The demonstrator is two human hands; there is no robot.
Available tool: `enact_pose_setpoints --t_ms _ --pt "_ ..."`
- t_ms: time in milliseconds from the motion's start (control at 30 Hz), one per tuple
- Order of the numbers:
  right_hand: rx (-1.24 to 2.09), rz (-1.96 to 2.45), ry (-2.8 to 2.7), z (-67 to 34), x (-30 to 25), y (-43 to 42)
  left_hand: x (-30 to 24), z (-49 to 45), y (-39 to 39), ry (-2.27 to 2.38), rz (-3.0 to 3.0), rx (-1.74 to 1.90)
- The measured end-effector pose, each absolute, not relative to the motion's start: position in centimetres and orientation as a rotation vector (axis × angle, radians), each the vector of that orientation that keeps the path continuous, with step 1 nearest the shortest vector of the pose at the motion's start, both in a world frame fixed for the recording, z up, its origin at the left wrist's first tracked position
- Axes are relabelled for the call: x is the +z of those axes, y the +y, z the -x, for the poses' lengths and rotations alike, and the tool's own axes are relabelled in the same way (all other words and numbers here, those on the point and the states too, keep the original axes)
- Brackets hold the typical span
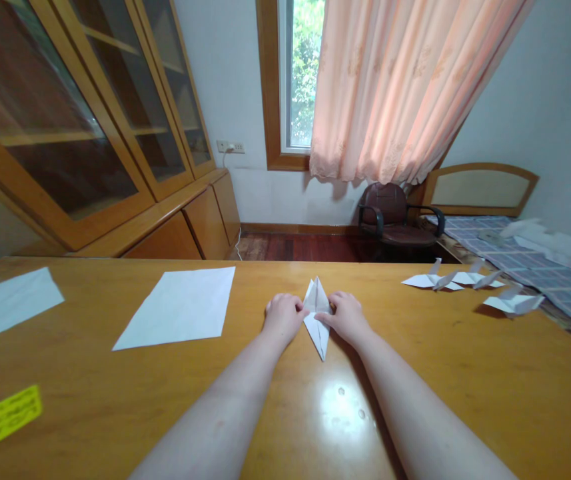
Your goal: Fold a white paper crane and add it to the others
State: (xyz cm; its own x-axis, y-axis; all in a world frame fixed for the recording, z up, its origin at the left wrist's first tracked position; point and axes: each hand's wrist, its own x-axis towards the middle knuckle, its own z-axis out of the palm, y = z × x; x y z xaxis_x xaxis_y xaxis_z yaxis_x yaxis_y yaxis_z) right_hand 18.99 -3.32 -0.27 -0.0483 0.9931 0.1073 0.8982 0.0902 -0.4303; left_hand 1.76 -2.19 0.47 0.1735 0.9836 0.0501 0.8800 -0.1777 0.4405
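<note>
In the middle of the table lies a folded piece of white origami paper [320, 333], a narrow diamond with one point toward me and split points at the far end. My left hand [284, 316] pinches its left edge, fingers curled. From the other side my right hand [348, 316] grips the right edge, its thumb lying across the paper's middle. The fingertips under the paper are hidden. Finished-looking paper cranes [514, 304] stand at the table's far right, several of them close together.
A flat white sheet [180, 308] lies left of my hands, with another sheet [12, 303] farther left. A yellow label [2, 421] is at the near left of the wooden table [100, 407]. Beyond stand a glass-door cabinet [130, 143], an office chair [390, 213] and a bed [530, 247].
</note>
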Motion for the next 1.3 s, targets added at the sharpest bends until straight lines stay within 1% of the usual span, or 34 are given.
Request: enact_pose_setpoints --t_ms 267,433,733,967,1300 --pt "0.288 1.825 -2.045 -18.9 -0.4 -3.6 0.7 -1.8 -2.3 1.778 -2.140 0.467" --pt "0.291 1.899 -1.983 -19.0 -0.5 -3.4 0.9 -1.8 -2.5 1.724 -2.159 0.431" --pt "0.261 2.006 -1.843 -19.8 -0.6 -3.1 0.5 -2.0 -2.8 1.622 -2.201 0.536" --pt "0.263 2.011 -1.861 -19.8 -0.7 -3.0 1.0 -2.1 -3.0 1.637 -2.173 0.478" --pt "0.310 1.994 -1.926 -19.6 -0.6 -3.2 -0.1 -1.9 -2.8 1.581 -2.278 0.546"
